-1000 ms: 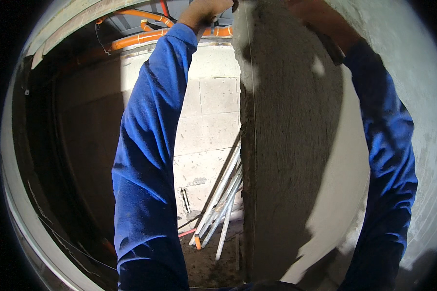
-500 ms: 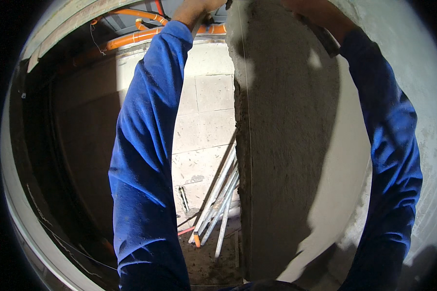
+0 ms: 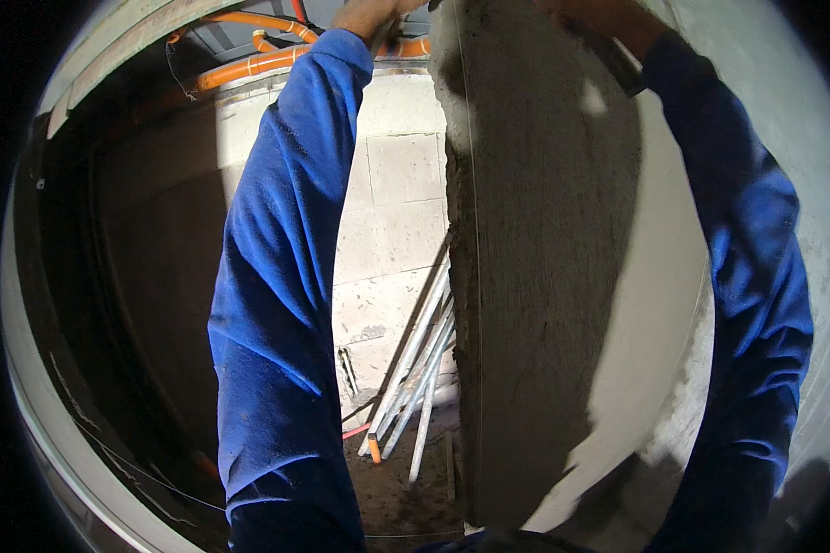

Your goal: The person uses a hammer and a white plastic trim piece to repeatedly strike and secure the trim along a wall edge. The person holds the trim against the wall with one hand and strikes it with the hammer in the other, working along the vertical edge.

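Both my arms, in blue sleeves, reach up to the top of a grey plastered wall face (image 3: pixel 549 276). At the upper edge, my left hand (image 3: pixel 374 17) is by the wall's left corner; its fingers are cut off by the frame. My right hand (image 3: pixel 609 20) lies over the plaster, curled in deep shadow about a dark, straight-edged flat tool (image 3: pixel 625 72). Only the tool's lower end shows, close against the plaster, so its kind is unclear. A thin taut line (image 3: pixel 473 203) runs down beside the rough left edge of the plaster.
Behind the corner stands a pale block wall (image 3: pixel 392 175), with several metal poles (image 3: pixel 410 373) leaning at its foot. Orange pipes (image 3: pixel 254 67) run overhead at the upper left. A dark recess (image 3: pixel 148 276) lies left of my left arm, and a smooth grey wall (image 3: pixel 807 138) rises at the right.
The view has shifted slightly. My left hand has moved a little up and right, and my right hand and the tool slightly upward against the wall.
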A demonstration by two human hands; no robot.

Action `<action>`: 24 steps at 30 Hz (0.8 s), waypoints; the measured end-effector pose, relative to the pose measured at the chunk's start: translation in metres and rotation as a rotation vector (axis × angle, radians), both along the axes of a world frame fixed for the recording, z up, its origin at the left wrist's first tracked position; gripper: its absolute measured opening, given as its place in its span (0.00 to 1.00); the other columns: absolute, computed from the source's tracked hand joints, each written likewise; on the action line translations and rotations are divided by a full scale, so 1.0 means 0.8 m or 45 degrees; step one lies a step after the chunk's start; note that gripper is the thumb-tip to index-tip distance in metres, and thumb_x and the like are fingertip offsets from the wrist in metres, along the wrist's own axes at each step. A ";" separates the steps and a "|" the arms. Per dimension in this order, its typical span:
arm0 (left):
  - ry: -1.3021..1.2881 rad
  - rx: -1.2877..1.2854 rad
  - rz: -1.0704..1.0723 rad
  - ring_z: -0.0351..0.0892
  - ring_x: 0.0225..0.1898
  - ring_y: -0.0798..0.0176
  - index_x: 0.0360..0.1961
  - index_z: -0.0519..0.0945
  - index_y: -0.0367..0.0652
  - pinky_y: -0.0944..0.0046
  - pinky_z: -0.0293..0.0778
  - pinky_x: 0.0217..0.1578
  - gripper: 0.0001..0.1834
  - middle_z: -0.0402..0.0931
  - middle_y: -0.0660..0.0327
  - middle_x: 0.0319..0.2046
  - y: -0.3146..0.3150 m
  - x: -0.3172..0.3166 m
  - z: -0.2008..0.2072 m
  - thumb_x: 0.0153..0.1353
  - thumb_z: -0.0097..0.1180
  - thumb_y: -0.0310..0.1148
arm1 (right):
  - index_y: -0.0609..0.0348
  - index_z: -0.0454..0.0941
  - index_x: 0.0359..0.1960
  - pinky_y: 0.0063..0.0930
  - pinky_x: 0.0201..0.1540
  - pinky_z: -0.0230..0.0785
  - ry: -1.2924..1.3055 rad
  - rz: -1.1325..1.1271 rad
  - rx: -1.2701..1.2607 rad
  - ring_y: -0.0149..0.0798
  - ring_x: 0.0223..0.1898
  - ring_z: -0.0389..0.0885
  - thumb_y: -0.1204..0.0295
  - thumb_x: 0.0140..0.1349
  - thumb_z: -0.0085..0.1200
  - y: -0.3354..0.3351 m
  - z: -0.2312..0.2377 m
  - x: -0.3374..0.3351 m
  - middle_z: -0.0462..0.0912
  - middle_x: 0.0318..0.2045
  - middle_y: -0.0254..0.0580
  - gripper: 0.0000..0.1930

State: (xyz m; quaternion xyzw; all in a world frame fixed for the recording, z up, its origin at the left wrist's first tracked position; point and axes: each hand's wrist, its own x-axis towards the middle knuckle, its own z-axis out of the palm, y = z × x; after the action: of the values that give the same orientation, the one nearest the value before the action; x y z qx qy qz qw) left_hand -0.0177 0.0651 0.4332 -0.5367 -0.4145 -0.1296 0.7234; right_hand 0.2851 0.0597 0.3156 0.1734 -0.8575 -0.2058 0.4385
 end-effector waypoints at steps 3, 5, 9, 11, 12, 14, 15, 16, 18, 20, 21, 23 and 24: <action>-0.512 -0.155 -0.388 0.85 0.31 0.49 0.30 0.85 0.39 0.53 0.80 0.31 0.12 0.83 0.49 0.30 0.002 0.003 -0.002 0.56 0.52 0.34 | 0.57 0.72 0.31 0.24 0.20 0.66 0.292 -0.115 -0.509 0.28 0.21 0.71 0.54 0.65 0.53 -0.025 -0.025 0.019 0.71 0.18 0.33 0.17; 0.207 -0.046 0.007 0.84 0.32 0.46 0.31 0.84 0.36 0.52 0.80 0.34 0.14 0.83 0.46 0.31 0.002 -0.001 -0.002 0.58 0.51 0.36 | 0.58 0.72 0.32 0.23 0.19 0.65 0.515 -0.364 -0.791 0.28 0.21 0.71 0.52 0.67 0.50 -0.045 -0.030 0.021 0.71 0.18 0.34 0.19; -0.046 -0.017 -0.092 0.83 0.34 0.41 0.32 0.84 0.36 0.50 0.79 0.36 0.18 0.81 0.41 0.32 -0.001 0.003 -0.025 0.61 0.49 0.40 | 0.61 0.72 0.35 0.29 0.23 0.69 0.855 -0.371 -0.261 0.32 0.20 0.73 0.51 0.71 0.44 -0.064 -0.043 0.020 0.72 0.21 0.39 0.22; -0.298 0.120 -0.345 0.83 0.35 0.40 0.31 0.84 0.35 0.49 0.79 0.36 0.18 0.81 0.39 0.32 0.003 0.014 -0.056 0.61 0.49 0.40 | 0.63 0.73 0.38 0.33 0.25 0.70 1.100 -0.591 0.456 0.35 0.20 0.73 0.53 0.72 0.41 -0.065 -0.058 0.023 0.73 0.22 0.41 0.22; -0.413 0.206 -0.478 0.83 0.35 0.39 0.31 0.84 0.35 0.49 0.78 0.36 0.19 0.81 0.39 0.32 0.006 0.023 -0.067 0.61 0.49 0.40 | 0.64 0.73 0.39 0.34 0.26 0.70 1.055 -0.453 0.112 0.35 0.20 0.73 0.57 0.72 0.41 -0.069 -0.066 0.023 0.73 0.21 0.41 0.19; -0.649 0.350 -0.753 0.82 0.35 0.38 0.31 0.83 0.35 0.48 0.78 0.36 0.19 0.80 0.37 0.32 0.015 0.037 -0.085 0.62 0.49 0.41 | 0.65 0.73 0.43 0.36 0.28 0.71 0.912 -0.182 -0.578 0.37 0.19 0.73 0.63 0.71 0.42 -0.062 -0.096 0.043 0.72 0.21 0.40 0.15; -0.644 0.379 -0.698 0.82 0.34 0.39 0.32 0.83 0.33 0.47 0.78 0.36 0.19 0.80 0.37 0.30 0.011 0.038 -0.087 0.62 0.48 0.40 | 0.65 0.73 0.43 0.34 0.26 0.68 0.930 -0.166 -0.602 0.35 0.18 0.71 0.60 0.72 0.42 -0.057 -0.110 0.051 0.70 0.20 0.38 0.17; -0.649 0.403 -0.634 0.82 0.34 0.39 0.33 0.82 0.32 0.46 0.77 0.37 0.19 0.79 0.37 0.29 0.001 0.033 -0.090 0.62 0.48 0.40 | 0.65 0.73 0.44 0.32 0.24 0.66 0.937 -0.150 -0.634 0.33 0.17 0.68 0.58 0.72 0.41 -0.056 -0.127 0.059 0.68 0.19 0.36 0.19; -0.661 0.460 -0.493 0.81 0.32 0.40 0.34 0.80 0.30 0.44 0.77 0.37 0.19 0.79 0.37 0.26 -0.029 0.011 -0.099 0.63 0.48 0.40 | 0.65 0.72 0.44 0.29 0.21 0.62 0.940 -0.105 -0.699 0.29 0.16 0.63 0.52 0.72 0.40 -0.047 -0.157 0.069 0.64 0.17 0.32 0.24; -0.243 0.458 -0.036 0.80 0.28 0.41 0.38 0.79 0.32 0.47 0.77 0.35 0.18 0.78 0.41 0.23 -0.072 -0.011 -0.118 0.65 0.47 0.39 | 0.65 0.72 0.45 0.25 0.17 0.57 0.948 -0.068 -0.765 0.25 0.14 0.59 0.47 0.73 0.38 -0.038 -0.188 0.080 0.60 0.15 0.28 0.28; -0.032 0.444 0.194 0.79 0.26 0.42 0.39 0.78 0.33 0.48 0.77 0.34 0.17 0.77 0.42 0.22 -0.091 -0.013 -0.132 0.66 0.47 0.39 | 0.64 0.72 0.46 0.24 0.17 0.57 0.953 -0.047 -0.804 0.24 0.13 0.58 0.47 0.72 0.38 -0.034 -0.207 0.083 0.60 0.15 0.28 0.27; -0.508 0.231 -0.575 0.77 0.24 0.47 0.42 0.77 0.34 0.52 0.75 0.32 0.15 0.75 0.48 0.19 -0.110 0.002 -0.185 0.66 0.48 0.36 | 0.61 0.71 0.48 0.23 0.16 0.57 0.950 0.005 -0.900 0.23 0.12 0.58 0.48 0.72 0.39 -0.024 -0.251 0.086 0.60 0.15 0.27 0.26; -0.717 0.106 -0.813 0.76 0.24 0.52 0.43 0.76 0.33 0.55 0.74 0.30 0.14 0.73 0.52 0.18 -0.119 0.013 -0.218 0.67 0.48 0.34 | 0.60 0.71 0.48 0.22 0.17 0.55 0.982 -0.075 -1.074 0.23 0.14 0.60 0.45 0.71 0.38 -0.019 -0.280 0.087 0.62 0.17 0.28 0.27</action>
State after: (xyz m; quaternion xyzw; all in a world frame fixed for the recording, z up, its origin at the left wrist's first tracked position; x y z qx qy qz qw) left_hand -0.0071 -0.0302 0.2587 -0.5520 -0.4032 -0.5054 0.5266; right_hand 0.3545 0.0443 0.0913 -0.1282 -0.6478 0.0937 0.7451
